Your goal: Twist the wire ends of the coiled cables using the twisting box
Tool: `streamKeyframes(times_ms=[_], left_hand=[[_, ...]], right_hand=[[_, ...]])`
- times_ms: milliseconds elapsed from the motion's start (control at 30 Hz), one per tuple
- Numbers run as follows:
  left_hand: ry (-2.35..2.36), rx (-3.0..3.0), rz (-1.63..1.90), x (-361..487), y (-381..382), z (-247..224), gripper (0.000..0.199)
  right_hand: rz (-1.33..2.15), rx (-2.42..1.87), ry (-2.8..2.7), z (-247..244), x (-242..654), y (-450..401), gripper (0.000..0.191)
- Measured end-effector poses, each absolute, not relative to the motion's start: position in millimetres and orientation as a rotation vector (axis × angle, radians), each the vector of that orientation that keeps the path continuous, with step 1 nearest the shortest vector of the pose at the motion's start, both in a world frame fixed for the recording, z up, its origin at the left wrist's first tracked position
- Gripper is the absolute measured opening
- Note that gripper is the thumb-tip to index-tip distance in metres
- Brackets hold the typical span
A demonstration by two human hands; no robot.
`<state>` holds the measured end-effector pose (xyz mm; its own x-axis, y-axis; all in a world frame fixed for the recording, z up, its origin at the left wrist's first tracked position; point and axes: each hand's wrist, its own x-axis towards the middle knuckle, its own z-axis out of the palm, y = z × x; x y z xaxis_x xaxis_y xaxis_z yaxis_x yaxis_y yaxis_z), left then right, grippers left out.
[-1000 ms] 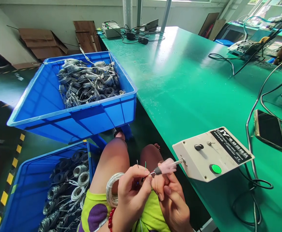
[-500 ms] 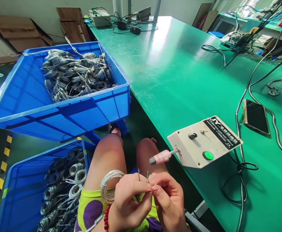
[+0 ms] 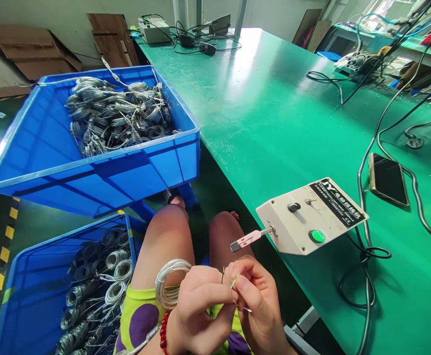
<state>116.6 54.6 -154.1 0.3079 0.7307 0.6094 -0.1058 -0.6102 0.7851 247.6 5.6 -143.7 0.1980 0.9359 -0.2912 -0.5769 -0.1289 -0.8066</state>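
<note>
Low over my lap, my left hand [image 3: 205, 306] pinches the end of a cable. Its clear-jacketed coil [image 3: 168, 285] hangs at the left side of that hand, by my thigh. Thin wires fan out between my two hands: a green wire [image 3: 234, 281], a black one [image 3: 222, 275] standing up, and a red one [image 3: 242, 307] with a pale tip. My right hand [image 3: 256, 296] is closed with thumb and finger on the green wire, touching my left fingertips. Just above the hands, a twisting machine [image 3: 313, 217] points its pink-wrapped shaft [image 3: 248, 239] toward them.
A blue bin [image 3: 145, 172] heaped with coiled cables stands at left. A lower blue bin [image 3: 26, 301] holds more coils [image 3: 115, 293]. On the green table [image 3: 274, 113] lie a phone [image 3: 388, 178] and black cords [image 3: 363, 197]. Electrical boxes sit at the far end.
My fingers have shifted on the wires. The green wire now lies under my right thumb, and the red one points down to the right. The machine's shaft tip shows a different side.
</note>
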Motion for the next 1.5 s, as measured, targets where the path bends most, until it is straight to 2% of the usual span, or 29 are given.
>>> streamKeyframes(times_ms=[233, 367, 467, 633, 800, 933, 1100, 1200, 1300, 1500], left_hand=[[0.613, 1.813, 1.42, 112, 54, -153, 0.012], [0.663, 1.798, 1.458, 109, 55, -153, 0.018], [0.688, 1.809, 1.475, 109, 57, -151, 0.019], [0.738, 1.767, 1.492, 108, 56, -153, 0.022], [0.777, 1.639, 1.555, 107, 53, -155, 0.028], [0.822, 1.59, 1.585, 109, 55, -152, 0.025], [0.923, 1.536, 1.588, 114, 60, -150, 0.024], [0.94, 1.539, 1.589, 119, 63, -149, 0.023], [0.939, 1.518, 1.581, 125, 65, -148, 0.021], [0.969, 1.429, 1.56, 133, 66, -148, 0.014]], right_hand=[[1.203, -1.147, -0.604, -147, 249, 2, 0.027], [1.016, -1.182, -0.821, -149, 248, -3, 0.01], [0.957, -1.101, -0.907, -143, 245, 2, 0.006], [0.971, -1.042, -0.89, -130, 240, 16, 0.004], [1.075, -1.057, -0.857, -141, 242, 14, 0.004], [1.13, -1.142, -0.804, -149, 245, 13, 0.011], [1.005, -1.193, -0.499, -142, 253, 29, 0.047], [0.931, -1.193, -0.419, -140, 257, 41, 0.06], [0.961, -1.243, -0.323, -142, 257, 46, 0.06], [1.098, -1.138, -0.274, -145, 259, 46, 0.046]])
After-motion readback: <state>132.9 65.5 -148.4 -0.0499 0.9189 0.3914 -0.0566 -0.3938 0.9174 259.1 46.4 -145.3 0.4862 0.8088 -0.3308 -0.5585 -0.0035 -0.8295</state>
